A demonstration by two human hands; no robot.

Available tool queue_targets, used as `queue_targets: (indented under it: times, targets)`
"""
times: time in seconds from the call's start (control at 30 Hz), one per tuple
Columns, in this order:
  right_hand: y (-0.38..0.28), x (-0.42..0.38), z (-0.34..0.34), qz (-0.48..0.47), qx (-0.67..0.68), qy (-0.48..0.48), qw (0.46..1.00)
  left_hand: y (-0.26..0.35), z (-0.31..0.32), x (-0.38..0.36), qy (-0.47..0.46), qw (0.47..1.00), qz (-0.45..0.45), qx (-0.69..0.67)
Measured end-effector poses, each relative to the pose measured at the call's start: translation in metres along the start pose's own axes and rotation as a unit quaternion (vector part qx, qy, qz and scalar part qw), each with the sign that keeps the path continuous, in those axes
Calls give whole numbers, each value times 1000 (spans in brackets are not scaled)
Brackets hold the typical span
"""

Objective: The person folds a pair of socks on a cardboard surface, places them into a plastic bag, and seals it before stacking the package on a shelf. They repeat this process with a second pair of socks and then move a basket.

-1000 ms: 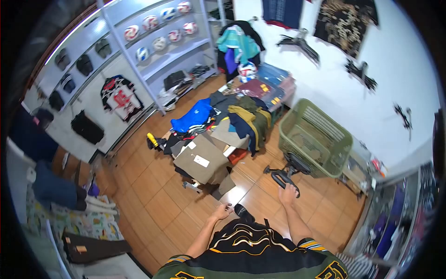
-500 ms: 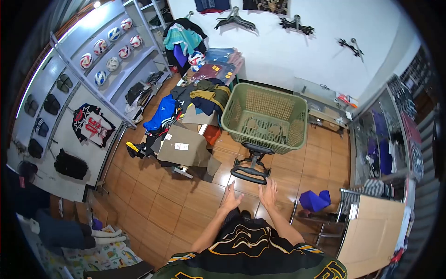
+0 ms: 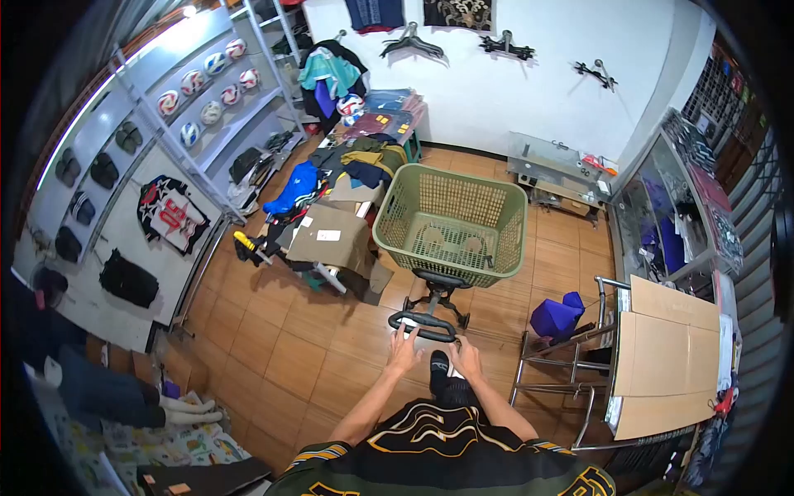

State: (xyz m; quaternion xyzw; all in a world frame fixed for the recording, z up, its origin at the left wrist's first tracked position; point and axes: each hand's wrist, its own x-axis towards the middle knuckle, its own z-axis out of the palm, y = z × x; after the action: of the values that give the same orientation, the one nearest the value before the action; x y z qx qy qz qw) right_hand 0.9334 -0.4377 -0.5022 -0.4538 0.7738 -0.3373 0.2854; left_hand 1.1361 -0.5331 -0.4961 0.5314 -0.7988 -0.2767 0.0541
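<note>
A large green plastic basket with perforated walls sits on a black wheeled cart frame. The cart's black loop handle points toward me. My left hand is at the left part of the loop, its stretched fingertips overlapping the bar. By the loop's right end is my right hand, open, with its fingers pointing forward and slightly apart. One black-shod foot shows on the floor between my forearms.
Left of the basket, a table carries piled clothes, with a brown cardboard sheet at its near end. A metal-framed stand with a cardboard top and a purple item are on the right. Glass cases line the right wall; balls sit on shelves.
I have moved forward, and my hands have come up to the cart's handle. The basket and handle now appear lower and farther left in view.
</note>
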Motion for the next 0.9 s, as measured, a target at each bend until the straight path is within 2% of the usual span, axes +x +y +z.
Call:
queue_targets:
  times: [0.13, 0.27, 0.37, 0.4, 0.47, 0.57, 0.63, 0.7, 0.77, 0.83, 0.9]
  targets:
    - [15, -63, 28, 1, 55, 7, 998, -16, 5, -62, 29, 1000, -10, -5]
    - [29, -124, 46, 46, 100, -36, 993, -24, 10, -131, 105, 994, -23, 2]
    - [81, -152, 88, 121, 180, -70, 974, -48, 33, -170, 131, 991, -11, -26]
    - [52, -171, 70, 204, 246, -99, 942, -50, 35, -186, 141, 990, -11, -14]
    - [50, -191, 67, 296, 312, -150, 890, -51, 38, -217, 159, 987, -8, 10]
    - [58, -211, 60, 421, 351, -249, 799, -92, 70, -241, 83, 993, 39, -69]
    - [71, -229, 65, 420, 310, -280, 806, -66, 47, -281, 56, 997, -25, -49]
    - [97, -239, 60, 414, 283, -386, 774, -48, 30, -313, -1, 996, -81, -21]
    - [124, -251, 66, 456, 302, -401, 735, -44, 27, -328, -91, 988, -119, -24]
    - [119, -262, 43, 447, 214, -391, 776, -42, 45, -350, -158, 976, -141, -56]
    - [149, -262, 36, 438, 156, -449, 763, -43, 67, -360, -189, 966, -136, -112]
